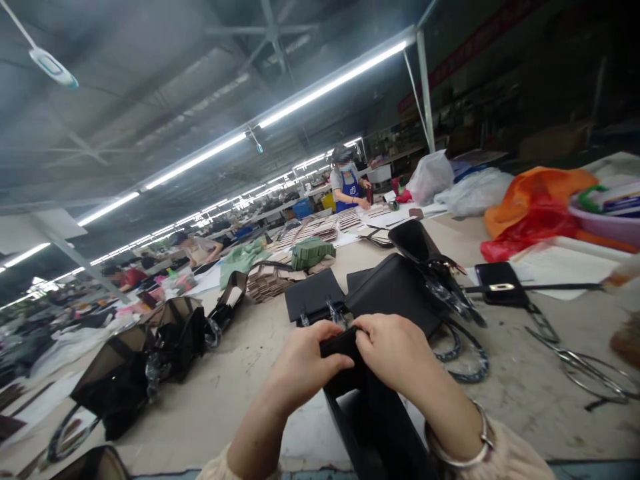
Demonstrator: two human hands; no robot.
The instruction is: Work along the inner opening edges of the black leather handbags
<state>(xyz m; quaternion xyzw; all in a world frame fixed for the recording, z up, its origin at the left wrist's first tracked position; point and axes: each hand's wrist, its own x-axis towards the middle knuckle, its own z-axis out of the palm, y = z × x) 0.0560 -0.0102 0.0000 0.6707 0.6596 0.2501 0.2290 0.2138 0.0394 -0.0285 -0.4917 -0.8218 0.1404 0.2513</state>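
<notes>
Two hands point(395, 350), tan worktable point(235, 373), strip lights point(333, 85)

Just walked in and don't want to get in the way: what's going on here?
A person at a worktable has both hands on a black piece, the left hand and the right hand close together, fingers pinching its upper edge. Just beyond the hands lie more black pieces. Dark bags sit to the left, and scissors lie to the right. Farther back, a co-worker in a blue apron stands at the table.
</notes>
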